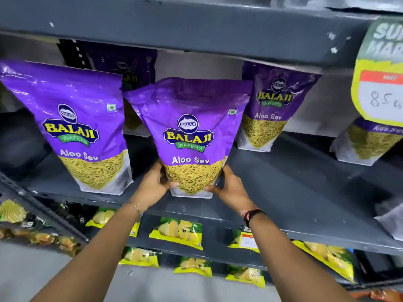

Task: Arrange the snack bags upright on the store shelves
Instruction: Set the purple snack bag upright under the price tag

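A purple Aloo Sev snack bag stands upright near the front of the dark grey shelf. My left hand grips its lower left corner and my right hand grips its lower right corner, thumbs on the clear window. Another purple bag stands upright to its left. A third bag stands further back on the right, and one more bag is half hidden behind the first two.
The shelf above overhangs the bag tops. A yellow price tag marked 85 hangs at the upper right, partly covering another purple bag. Yellow-green chip bags lie on the lower shelves. A white bag edge shows at far right.
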A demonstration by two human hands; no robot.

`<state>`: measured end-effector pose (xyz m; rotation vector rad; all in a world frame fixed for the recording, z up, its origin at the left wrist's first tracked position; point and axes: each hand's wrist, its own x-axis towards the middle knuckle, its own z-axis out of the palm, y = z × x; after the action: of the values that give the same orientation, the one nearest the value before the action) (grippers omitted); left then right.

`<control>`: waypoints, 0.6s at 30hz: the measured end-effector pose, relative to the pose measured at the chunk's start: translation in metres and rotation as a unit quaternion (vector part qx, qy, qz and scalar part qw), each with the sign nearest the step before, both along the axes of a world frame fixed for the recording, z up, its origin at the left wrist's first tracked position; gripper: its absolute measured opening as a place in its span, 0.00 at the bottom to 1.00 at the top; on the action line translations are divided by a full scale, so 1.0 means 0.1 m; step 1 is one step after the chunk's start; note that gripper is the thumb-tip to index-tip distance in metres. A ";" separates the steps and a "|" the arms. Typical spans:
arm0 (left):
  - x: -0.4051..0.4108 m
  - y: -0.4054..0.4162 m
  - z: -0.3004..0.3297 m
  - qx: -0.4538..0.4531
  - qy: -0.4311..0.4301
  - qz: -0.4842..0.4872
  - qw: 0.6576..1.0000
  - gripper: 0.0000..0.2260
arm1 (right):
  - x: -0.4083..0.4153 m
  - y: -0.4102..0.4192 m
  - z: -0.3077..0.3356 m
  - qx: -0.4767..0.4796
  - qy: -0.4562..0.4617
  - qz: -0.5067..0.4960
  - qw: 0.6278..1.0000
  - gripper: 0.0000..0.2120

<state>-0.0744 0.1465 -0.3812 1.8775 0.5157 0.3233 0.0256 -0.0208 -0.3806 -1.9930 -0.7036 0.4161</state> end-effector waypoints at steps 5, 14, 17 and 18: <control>0.12 -0.30 0.00 0.001 0.000 -0.026 1.000 0.24 | 0.04 -0.43 0.01 -0.014 -0.009 -0.026 1.000 0.30; 0.47 -1.13 0.00 0.013 -0.021 -0.054 0.998 0.25 | 0.26 -1.35 0.05 -0.052 -0.034 -0.078 0.995 0.29; 0.53 -1.29 0.00 0.012 -0.020 -0.059 0.998 0.25 | 0.31 -1.54 0.03 -0.045 -0.028 -0.084 0.995 0.30; 0.54 -1.33 -0.01 0.012 -0.020 -0.060 0.998 0.25 | 0.32 -1.58 0.02 -0.041 -0.024 -0.084 0.995 0.30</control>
<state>-0.0199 0.0139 -0.3818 1.9123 0.3728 0.2880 0.0576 -0.1791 -0.3785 -2.1262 -0.5522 0.3007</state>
